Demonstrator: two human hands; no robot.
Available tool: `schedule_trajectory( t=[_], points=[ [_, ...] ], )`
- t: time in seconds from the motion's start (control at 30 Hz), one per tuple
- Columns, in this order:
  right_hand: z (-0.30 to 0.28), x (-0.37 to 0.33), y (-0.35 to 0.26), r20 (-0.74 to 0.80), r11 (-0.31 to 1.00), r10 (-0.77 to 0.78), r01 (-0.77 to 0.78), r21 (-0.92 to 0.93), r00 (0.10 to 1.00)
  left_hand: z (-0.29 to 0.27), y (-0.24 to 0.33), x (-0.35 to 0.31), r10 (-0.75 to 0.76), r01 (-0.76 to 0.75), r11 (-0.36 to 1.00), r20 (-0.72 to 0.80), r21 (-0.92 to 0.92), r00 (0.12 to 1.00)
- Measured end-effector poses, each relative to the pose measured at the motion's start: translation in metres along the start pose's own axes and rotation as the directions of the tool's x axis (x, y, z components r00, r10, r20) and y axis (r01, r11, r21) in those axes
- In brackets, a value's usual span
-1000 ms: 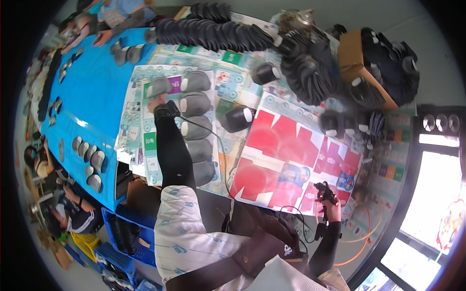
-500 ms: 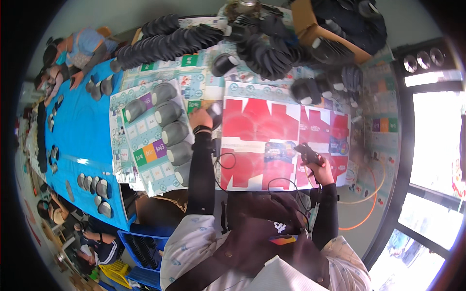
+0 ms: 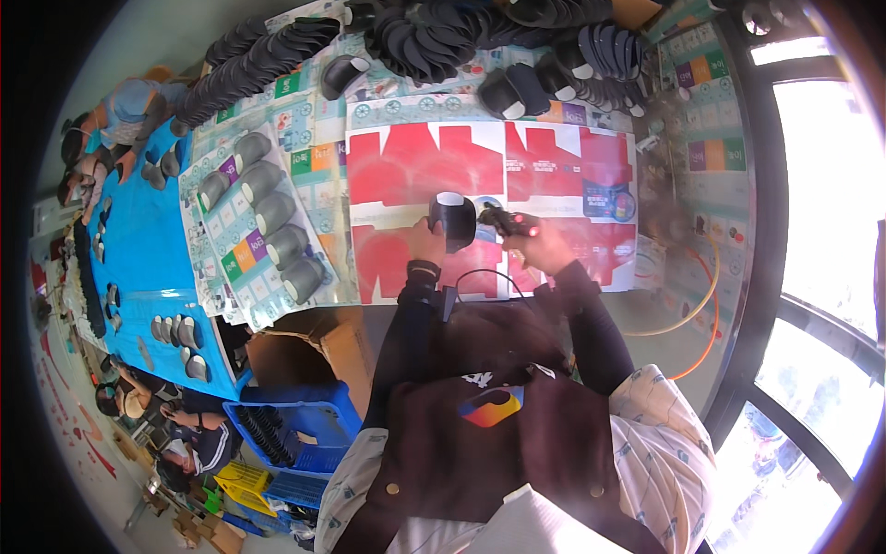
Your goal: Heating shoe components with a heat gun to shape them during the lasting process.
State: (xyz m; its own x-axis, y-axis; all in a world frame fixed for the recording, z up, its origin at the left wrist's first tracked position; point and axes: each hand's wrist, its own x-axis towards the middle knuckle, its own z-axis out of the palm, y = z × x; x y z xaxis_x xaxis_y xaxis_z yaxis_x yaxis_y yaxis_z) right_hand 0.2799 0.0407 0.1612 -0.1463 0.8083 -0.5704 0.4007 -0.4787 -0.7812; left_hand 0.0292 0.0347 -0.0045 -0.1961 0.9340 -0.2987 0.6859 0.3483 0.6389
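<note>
My left hand [image 3: 425,246] grips a dark, glossy, rounded cap-like piece [image 3: 455,227] with a pale patch at its far end. It is held over the red-and-white printed sheet [image 3: 406,166] in front of me. Close on its right, my right hand [image 3: 546,244] is closed around a black pistol-shaped tool [image 3: 509,222]. The tool's front end points left at the piece, with a small gap between them. Part of the tool's grip is hidden by my fingers. Similar grey caps [image 3: 274,212] lie in two rows on the patterned sheet to the left.
Long stacks of dark caps [image 3: 268,69] line the far side, with more piled at far right [image 3: 609,51]. A blue-covered table [image 3: 148,249] stands at left, where people work. Below it are a cardboard box [image 3: 305,355] and blue crate [image 3: 337,420]. An orange hose [image 3: 711,332] loops at right.
My left hand has come right and nearer from the sheet's left edge, bringing a dark cap with it. My right hand has moved left with the tool, closer to the cap. The view has shifted.
</note>
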Motion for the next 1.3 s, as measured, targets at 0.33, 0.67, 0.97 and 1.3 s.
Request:
schedule_trajectory(
  t=[0.33,0.67,0.97,1.3],
  points=[
    [0.032,0.005,0.013,-0.11,0.951,-0.101,0.063,-0.302,0.989,0.006,0.004,-0.014,0.028,-0.01,0.969,0.066,-0.248,0.997],
    [0.046,-0.009,0.001,-0.153,0.887,-0.238,0.151,-0.437,0.959,0.014,-0.02,-0.006,0.152,-0.128,0.948,0.064,-0.29,0.986],
    [0.047,-0.017,0.016,-0.205,0.886,-0.267,0.156,-0.437,0.942,0.018,-0.028,0.002,0.109,-0.036,0.947,0.212,-0.319,0.971],
    [0.047,-0.019,0.02,-0.255,0.885,-0.245,0.108,-0.453,0.935,0.02,-0.038,0.007,0.142,-0.038,0.934,0.272,-0.357,0.952]
  ],
)
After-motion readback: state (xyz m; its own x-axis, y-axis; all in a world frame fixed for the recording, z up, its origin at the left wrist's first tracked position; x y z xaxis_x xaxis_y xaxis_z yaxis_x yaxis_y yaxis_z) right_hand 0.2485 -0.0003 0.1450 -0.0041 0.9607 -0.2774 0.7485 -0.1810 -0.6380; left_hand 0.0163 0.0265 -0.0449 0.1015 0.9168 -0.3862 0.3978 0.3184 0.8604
